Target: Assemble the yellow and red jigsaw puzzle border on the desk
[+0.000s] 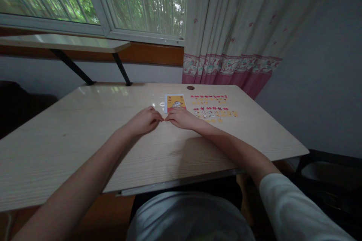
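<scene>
My left hand (144, 120) and my right hand (181, 117) rest on the wooden table (85, 131), fingertips meeting in a pinch near the middle. Whatever sits between the fingertips is too small to make out. Just beyond my right hand lies an orange picture card (175, 102) with a white border. To its right, several small red and yellow pieces (212, 107) are laid out in rows on the tabletop.
A round cable hole (190, 87) sits near the table's far edge. A window with a shelf on black brackets (65, 43) is behind the table, a patterned curtain (232, 45) hangs at the right. A dark chair (325, 180) stands at the right.
</scene>
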{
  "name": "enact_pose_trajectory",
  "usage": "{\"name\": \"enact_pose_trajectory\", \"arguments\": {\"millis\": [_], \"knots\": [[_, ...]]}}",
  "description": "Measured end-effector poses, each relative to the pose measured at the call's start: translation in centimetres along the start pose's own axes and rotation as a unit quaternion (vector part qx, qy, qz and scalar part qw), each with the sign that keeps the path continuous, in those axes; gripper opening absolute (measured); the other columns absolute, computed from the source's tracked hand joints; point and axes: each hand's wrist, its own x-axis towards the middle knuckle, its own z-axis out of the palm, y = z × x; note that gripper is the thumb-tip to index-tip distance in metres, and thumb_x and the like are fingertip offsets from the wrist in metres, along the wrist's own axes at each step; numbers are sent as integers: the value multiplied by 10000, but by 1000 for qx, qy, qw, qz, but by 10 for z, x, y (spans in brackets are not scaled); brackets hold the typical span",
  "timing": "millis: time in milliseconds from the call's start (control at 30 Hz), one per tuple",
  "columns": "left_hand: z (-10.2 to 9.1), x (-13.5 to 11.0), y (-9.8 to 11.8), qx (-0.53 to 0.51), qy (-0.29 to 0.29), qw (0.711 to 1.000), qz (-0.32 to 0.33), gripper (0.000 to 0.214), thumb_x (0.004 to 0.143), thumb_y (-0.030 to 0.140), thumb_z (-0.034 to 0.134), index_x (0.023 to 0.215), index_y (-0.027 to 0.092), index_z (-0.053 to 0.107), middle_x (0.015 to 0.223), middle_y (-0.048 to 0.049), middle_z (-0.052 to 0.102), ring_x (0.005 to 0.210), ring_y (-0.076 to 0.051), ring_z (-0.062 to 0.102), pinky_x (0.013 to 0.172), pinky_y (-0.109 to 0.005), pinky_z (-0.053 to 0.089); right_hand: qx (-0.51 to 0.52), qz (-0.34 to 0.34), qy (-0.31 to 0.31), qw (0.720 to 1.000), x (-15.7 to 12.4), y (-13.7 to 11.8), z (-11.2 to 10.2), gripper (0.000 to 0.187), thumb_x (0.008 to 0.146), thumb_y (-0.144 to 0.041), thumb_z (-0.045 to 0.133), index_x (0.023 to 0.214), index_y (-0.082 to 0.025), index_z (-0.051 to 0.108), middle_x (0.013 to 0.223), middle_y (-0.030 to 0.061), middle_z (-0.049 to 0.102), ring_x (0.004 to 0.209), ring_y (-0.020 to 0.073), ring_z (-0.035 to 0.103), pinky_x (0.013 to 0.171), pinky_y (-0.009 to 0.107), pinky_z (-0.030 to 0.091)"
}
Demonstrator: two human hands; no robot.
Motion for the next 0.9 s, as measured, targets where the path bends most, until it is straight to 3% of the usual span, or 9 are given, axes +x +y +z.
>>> {"name": "enact_pose_trajectory", "arguments": {"millis": [633, 733, 800, 900], "knots": [[2, 0, 2, 47, -11, 999, 7, 312, 824, 81, 480, 950, 177, 748, 922, -73, 736, 831, -207, 578, 809, -338, 434, 53, 26, -13, 998, -2, 2, -12, 254, 897, -123, 528, 1048, -172, 727, 998, 76, 727, 977, 184, 609, 924, 334, 426], [2, -1, 3, 49, -8, 999, 0, 308, 844, 93, 477, 965, 173, 750, 932, -80, 736, 834, -210, 574, 804, -340, 434, 82, 65, 13, 994, -7, 21, -28, 224, 903, -152, 536, 1015, -172, 729, 998, 64, 727, 949, 162, 612, 901, 295, 425], [2, 0, 3, 46, -5, 999, -2, 304, 849, 97, 480, 961, 177, 751, 935, -80, 736, 843, -211, 573, 806, -341, 435, 87, 121, 43, 988, -13, 43, -44, 198, 894, -171, 556, 982, -166, 733, 998, 62, 726, 938, 153, 616, 883, 274, 422], [1, 0, 4, 45, -2, 999, -7, 286, 864, 118, 486, 959, 173, 751, 939, -84, 732, 864, -219, 568, 805, -342, 440, 71, 230, 23, 970, -28, 81, -64, 210, 850, -105, 568, 982, -132, 730, 989, 80, 726, 888, 148, 624, 807, 246, 429]]}}
